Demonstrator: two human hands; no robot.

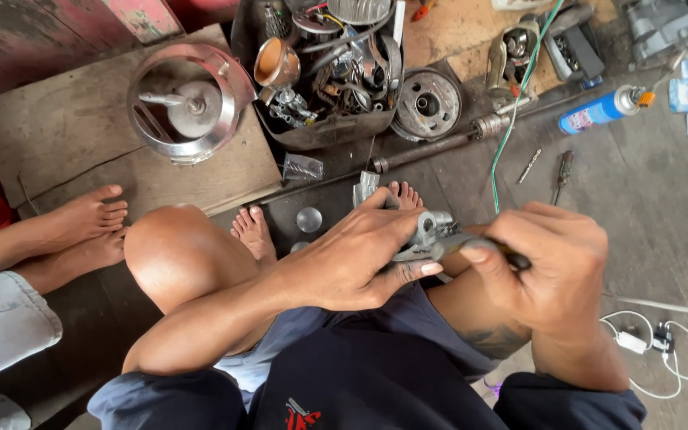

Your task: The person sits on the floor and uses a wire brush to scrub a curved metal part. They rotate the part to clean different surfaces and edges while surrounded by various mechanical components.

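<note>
Fingers (396, 227) of the left hand (352, 259) are wrapped around a grey metal part (431, 231); a dark-handled tool (511, 256) is pinched by the right hand (551, 271).

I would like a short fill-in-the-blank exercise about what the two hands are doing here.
1. The left hand grips a small grey ____ part over the knees.
2. The right hand holds a thin tool with its tip pointing toward the ____ hand.
3. The spray can on the floor is ____ in colour.

Missing words: metal; left; blue
</note>
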